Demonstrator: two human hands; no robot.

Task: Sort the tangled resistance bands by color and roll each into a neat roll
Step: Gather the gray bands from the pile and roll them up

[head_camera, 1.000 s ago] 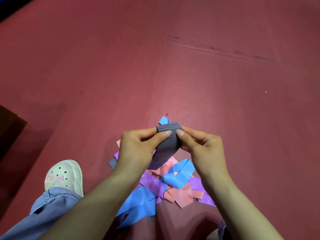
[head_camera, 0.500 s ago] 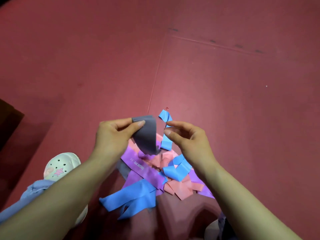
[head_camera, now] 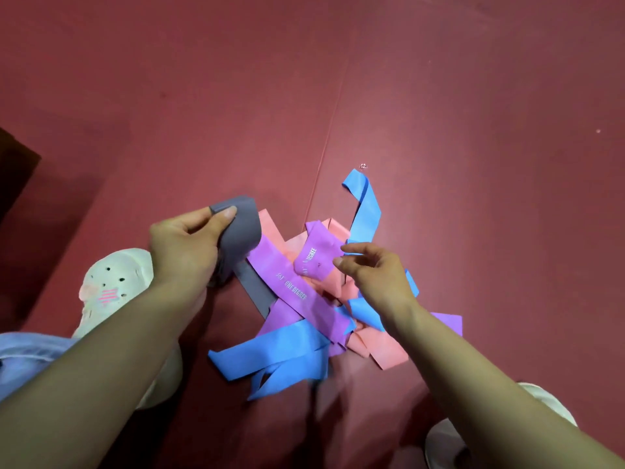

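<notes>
A tangle of resistance bands lies on the red floor mat (head_camera: 439,113). In it are a purple band (head_camera: 294,289) with white lettering, a pink band (head_camera: 382,353) and a blue band (head_camera: 270,353), whose far end (head_camera: 367,211) trails away from me. My left hand (head_camera: 186,248) grips a partly rolled grey band (head_camera: 241,228), thumb on its top edge; its loose tail (head_camera: 255,289) runs down under the purple band. My right hand (head_camera: 375,272) hovers over the pile with fingers loosely curled, holding nothing.
My left foot in a white clog (head_camera: 108,292) stands just left of the pile, with a blue denim leg (head_camera: 23,357) below it. A second white shoe (head_camera: 541,411) shows at the lower right. A seam (head_camera: 333,130) runs through the mat. A dark object (head_camera: 13,177) sits at the left edge.
My right hand has let go of the grey band and dropped over the pile. My left hand has carried the grey roll to the left and lower, its tail pulling out of the tangle.
</notes>
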